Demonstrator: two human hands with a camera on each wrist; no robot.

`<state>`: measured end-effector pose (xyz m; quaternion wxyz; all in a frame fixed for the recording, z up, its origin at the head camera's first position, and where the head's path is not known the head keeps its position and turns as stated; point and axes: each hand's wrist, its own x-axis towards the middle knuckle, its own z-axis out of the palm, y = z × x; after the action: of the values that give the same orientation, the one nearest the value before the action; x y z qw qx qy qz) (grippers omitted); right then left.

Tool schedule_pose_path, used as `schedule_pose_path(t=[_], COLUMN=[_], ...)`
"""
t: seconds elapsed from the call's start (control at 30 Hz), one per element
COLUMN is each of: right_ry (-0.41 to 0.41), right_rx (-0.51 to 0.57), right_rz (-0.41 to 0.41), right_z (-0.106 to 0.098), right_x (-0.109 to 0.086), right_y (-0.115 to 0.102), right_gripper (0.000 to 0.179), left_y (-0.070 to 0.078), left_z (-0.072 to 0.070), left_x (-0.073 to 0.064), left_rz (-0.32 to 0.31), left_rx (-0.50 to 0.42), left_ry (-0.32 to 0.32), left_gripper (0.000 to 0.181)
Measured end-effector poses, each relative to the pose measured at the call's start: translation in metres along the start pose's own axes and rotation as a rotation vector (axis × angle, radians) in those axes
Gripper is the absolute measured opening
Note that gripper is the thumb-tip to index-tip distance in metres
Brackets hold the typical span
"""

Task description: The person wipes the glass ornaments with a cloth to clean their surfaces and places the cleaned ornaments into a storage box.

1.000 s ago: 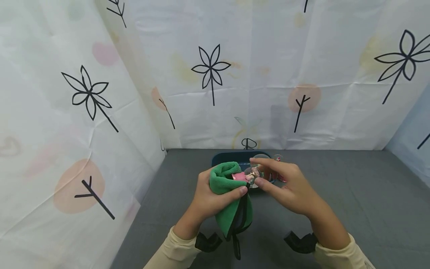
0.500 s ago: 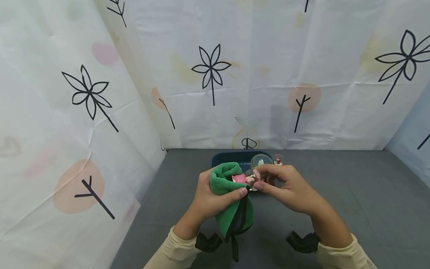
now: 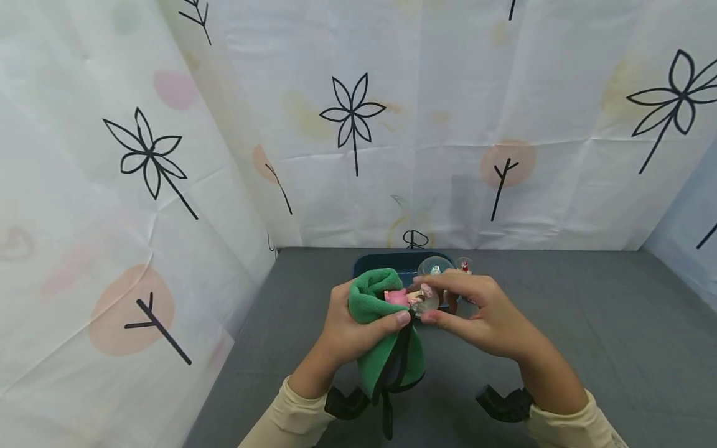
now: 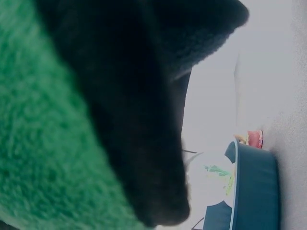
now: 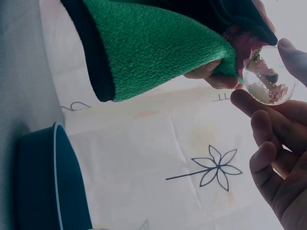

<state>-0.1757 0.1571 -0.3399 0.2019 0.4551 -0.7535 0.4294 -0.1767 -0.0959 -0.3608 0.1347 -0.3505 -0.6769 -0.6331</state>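
Observation:
In the head view my left hand [image 3: 353, 330] grips a green cloth [image 3: 372, 302] with dark edging, wrapped about the pink base of a small snow globe [image 3: 430, 303]. The globe lies tipped sideways, its clear ball pointing right. My right hand [image 3: 484, 314] holds that ball between thumb and fingers. In the right wrist view the glass ball [image 5: 266, 79] shows a small figure inside, with fingertips on either side of it. Part of the pink base is hidden by the cloth. Green cloth [image 4: 53, 129] and its dark border fill much of the left wrist view.
Behind the hands, a dark blue tub [image 3: 378, 262] stands on the grey table [image 3: 588, 336]. A larger clear globe [image 3: 434, 266] shows at the tub's right end. Beyond it is a smaller globe with a red figure [image 3: 464, 266]. A patterned sheet [image 3: 437, 137] hangs behind.
The right fingers drew in closer around the ball, then spread slightly along it. The snow globe has turned a little. The left hand stays nearly still, while the cloth's hanging end swings slightly.

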Motion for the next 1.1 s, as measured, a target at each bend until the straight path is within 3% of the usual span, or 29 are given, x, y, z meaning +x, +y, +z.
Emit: schedule_pose_path(t=[0.23,0.53,0.87,1.1], right_ry=[-0.001,0.072,-0.017,-0.063], right_rx=[-0.013,-0.007,-0.041,0.033], right_rz=[-0.013,-0.167,0.045,0.151], right_z=[-0.0003,0.0027,0.0024,0.0013], right_x=[0.0012,0.0051,0.0004,0.0008], right_y=[-0.0037,-0.0008,-0.0032,-0.0024], right_gripper=[0.057,0.045,0.061,0.028], left_y=[-0.0003,-0.0012,-0.0005,-0.0014], left_z=[-0.001,-0.002,-0.0004,0.0009], left_x=[0.0,0.0007,0.001,0.0006], left_rz=[-0.009,-0.012,-0.029,0.024], left_rx=[-0.005,-0.019,0.003,0.001], left_ry=[0.003,0.005,0.022,0.011], left_gripper=[0.027,0.021,0.018,0.023])
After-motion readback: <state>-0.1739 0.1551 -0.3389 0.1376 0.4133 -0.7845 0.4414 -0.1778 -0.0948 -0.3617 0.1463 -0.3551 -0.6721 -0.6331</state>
